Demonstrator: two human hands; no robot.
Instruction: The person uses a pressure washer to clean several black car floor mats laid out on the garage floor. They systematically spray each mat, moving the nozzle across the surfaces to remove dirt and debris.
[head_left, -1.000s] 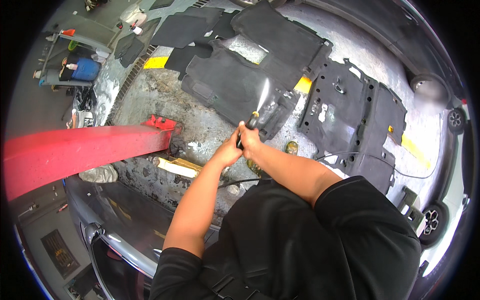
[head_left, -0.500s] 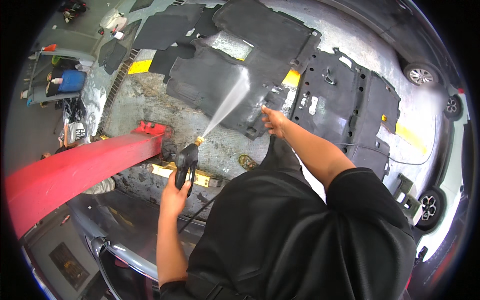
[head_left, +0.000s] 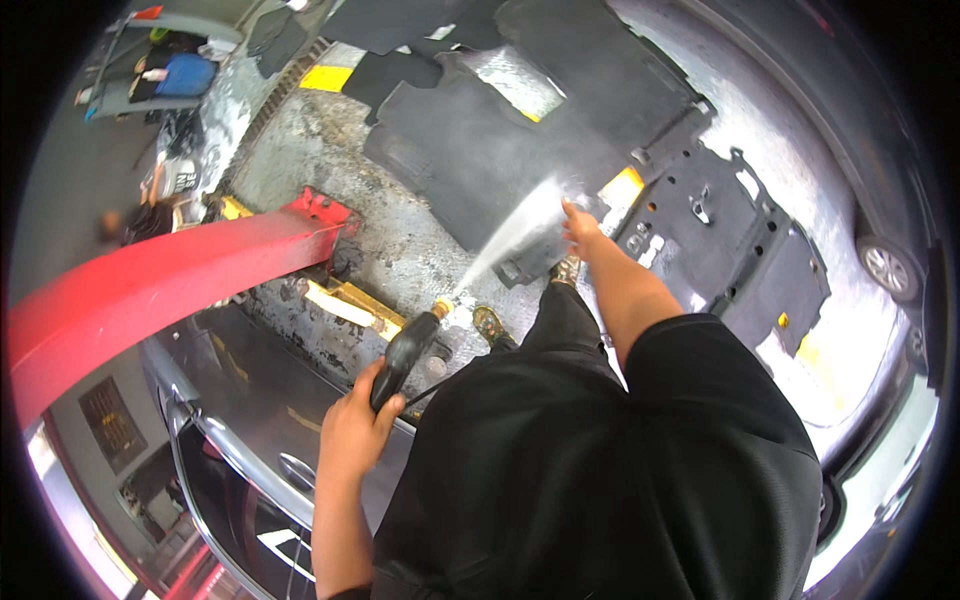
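Observation:
My left hand [head_left: 352, 430] is wrapped round a black spray gun [head_left: 408, 352] with a brass nozzle. A white fan of water [head_left: 512, 228] shoots from it up and to the right, striking a large dark car floor mat [head_left: 460, 160] that lies flat on the ground. Just right of where the spray lands, my right hand [head_left: 581, 230] is stretched out in the air with its fingers apart and nothing in them. A dark hose trails from the gun toward my body, which hides the rest of it.
To the right lies another black floor liner [head_left: 735, 225] with holes. A red lift arm [head_left: 190, 255] crosses the left side, near a yellow-edged metal piece [head_left: 355, 310]. Cars stand at lower left [head_left: 270, 400] and right [head_left: 830, 110]. A cart with a blue container [head_left: 187, 75] is at upper left.
The whole view has shifted. The spray gun has swung rightward, and its water now hits closer to my right hand, near the mat's near edge. Both my shoes now show.

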